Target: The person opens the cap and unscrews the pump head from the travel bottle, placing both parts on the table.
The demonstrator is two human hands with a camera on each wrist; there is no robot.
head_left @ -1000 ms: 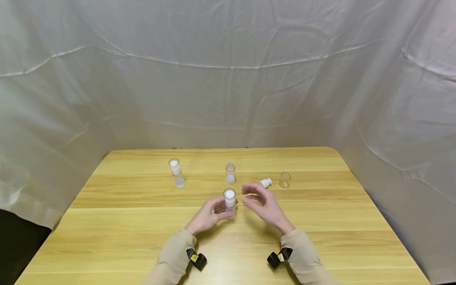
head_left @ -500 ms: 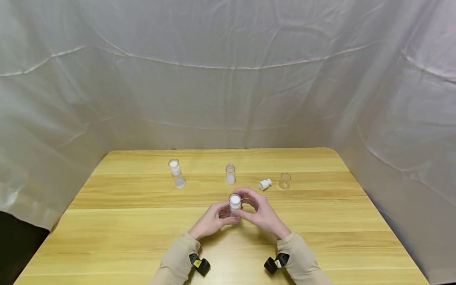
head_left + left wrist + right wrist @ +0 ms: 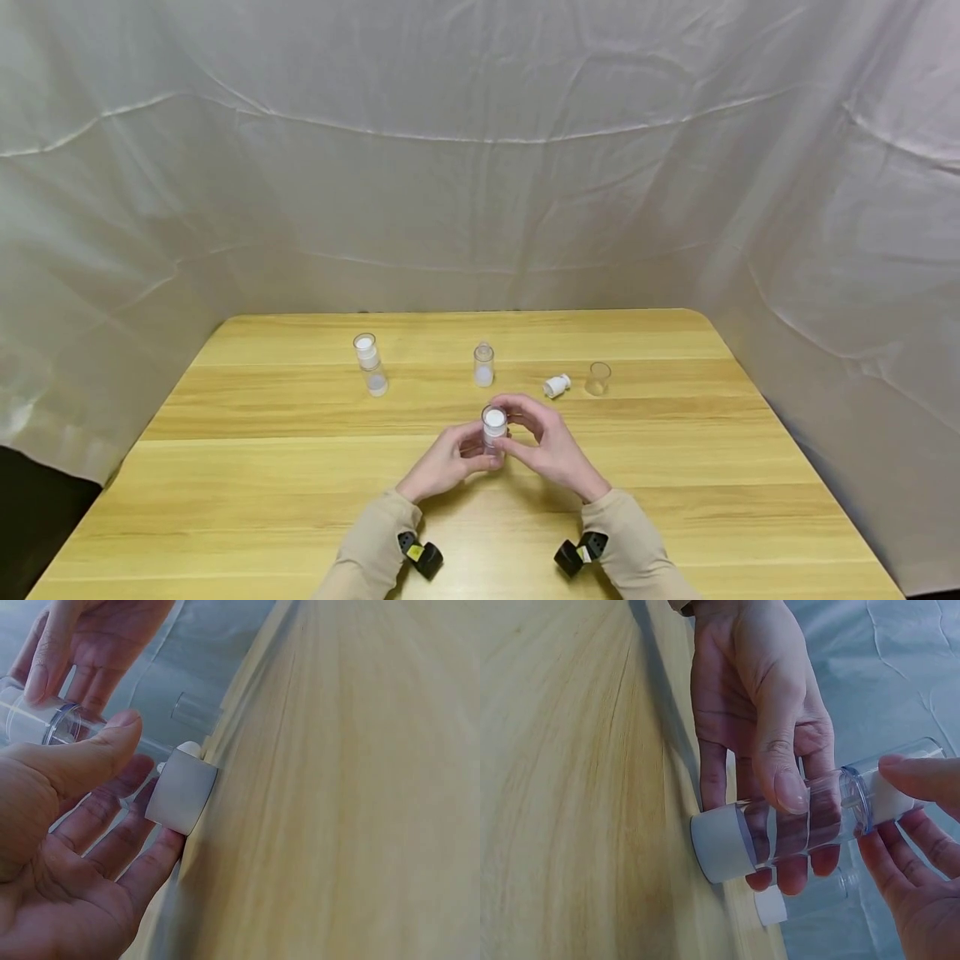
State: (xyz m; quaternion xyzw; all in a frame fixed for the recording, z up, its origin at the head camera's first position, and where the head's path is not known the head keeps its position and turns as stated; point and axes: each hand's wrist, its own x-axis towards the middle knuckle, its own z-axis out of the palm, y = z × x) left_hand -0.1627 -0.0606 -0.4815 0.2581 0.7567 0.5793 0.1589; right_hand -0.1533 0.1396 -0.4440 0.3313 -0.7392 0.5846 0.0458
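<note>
Upright between both hands is a clear bottle [image 3: 494,421] with a white base and a clear cap over a white pump head. My left hand [image 3: 441,467] grips its transparent body, thumb on one side and fingers behind. Higher up, my right hand [image 3: 551,450] pinches the clear cap [image 3: 907,776] between thumb and fingers. The white base [image 3: 721,844] is at or just above the tabletop; I cannot tell if it touches. In the left wrist view, the right hand's fingers [image 3: 46,660] lie around the cap end.
Behind the hands stands an uncapped clear bottle [image 3: 483,367]. A white pump head [image 3: 557,386] lies on its side, left of a loose clear cap [image 3: 597,380]. Farther left is another capped bottle [image 3: 371,365]. Pale cloth [image 3: 480,208] encloses the wooden table [image 3: 262,500].
My right hand came in from the right and took hold of the cap. My left hand shifted the bottle slightly right; over the last half second, both hands barely moved.
</note>
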